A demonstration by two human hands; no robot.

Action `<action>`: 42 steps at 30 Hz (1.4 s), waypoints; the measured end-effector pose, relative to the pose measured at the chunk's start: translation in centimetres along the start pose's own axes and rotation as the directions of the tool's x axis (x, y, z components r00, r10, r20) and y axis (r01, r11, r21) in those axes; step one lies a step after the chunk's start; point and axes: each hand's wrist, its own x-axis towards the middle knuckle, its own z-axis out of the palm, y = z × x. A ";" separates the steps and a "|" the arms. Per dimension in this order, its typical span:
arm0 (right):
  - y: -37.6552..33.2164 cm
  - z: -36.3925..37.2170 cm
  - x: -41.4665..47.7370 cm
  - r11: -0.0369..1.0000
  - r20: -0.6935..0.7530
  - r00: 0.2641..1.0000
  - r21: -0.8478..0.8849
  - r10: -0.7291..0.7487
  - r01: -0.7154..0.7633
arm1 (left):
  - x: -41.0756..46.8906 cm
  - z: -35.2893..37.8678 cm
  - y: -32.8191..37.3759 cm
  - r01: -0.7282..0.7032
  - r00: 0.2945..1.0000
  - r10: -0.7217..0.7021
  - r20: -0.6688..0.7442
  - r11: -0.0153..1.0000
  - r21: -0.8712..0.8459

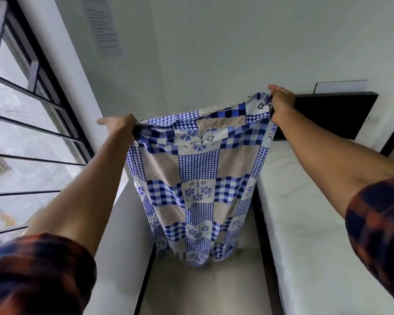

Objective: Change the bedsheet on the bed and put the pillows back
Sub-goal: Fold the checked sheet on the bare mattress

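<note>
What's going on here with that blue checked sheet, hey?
A person holds a blue patchwork bedsheet up in the air, the left hand gripping one top corner and the right hand the other. The sheet hangs in the gap beside the bed, its lower end bunched near the floor. The white mattress to the right lies bare below the dark headboard, so nothing is spread on it yet. No pillows are in view.

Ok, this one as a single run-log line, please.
stage: bedsheet held up, not spread | left hand: grips one top corner | right hand: grips other top corner | mattress: bare, beside hanging bedsheet
</note>
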 end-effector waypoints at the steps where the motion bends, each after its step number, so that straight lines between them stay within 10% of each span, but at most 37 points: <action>1: -0.1 -0.1 -0.5 1.000 0.014 1.000 0.012 -0.009 0.009 | 0.2 -0.4 0.3 0.014 1.000 -0.014 0.026 1.000 0.020; 10: -0.7 -0.8 -2.2 0.882 0.301 0.950 0.421 0.088 -0.215 | -0.7 -2.0 0.1 0.242 0.848 -0.063 0.526 0.929 -0.279; 17: 0.4 -1.5 -1.5 0.960 0.354 0.934 0.236 0.056 -0.147 | -1.0 -3.4 -0.7 0.301 0.707 -0.004 0.708 0.907 -0.296; 22: 1.2 -2.0 -1.3 0.995 0.283 0.959 0.098 -0.001 -0.028 | -0.7 -2.0 -2.9 -0.189 0.825 0.181 0.535 0.981 -0.041; 26: 1.6 -2.4 -2.0 0.998 0.253 0.967 0.054 -0.029 0.016 | -1.4 -1.8 -5.2 -0.546 0.817 0.400 0.414 0.767 0.337; 32: 2.0 -3.3 -2.4 1.000 0.228 0.973 0.017 -0.026 0.023 | -0.9 -1.6 -6.1 -0.533 0.846 0.449 0.288 0.696 0.481; 42: 4.3 -3.5 -2.1 0.932 0.059 0.980 -0.301 -0.191 0.200 | -0.3 1.0 -6.3 -0.376 0.923 0.341 0.177 0.895 0.239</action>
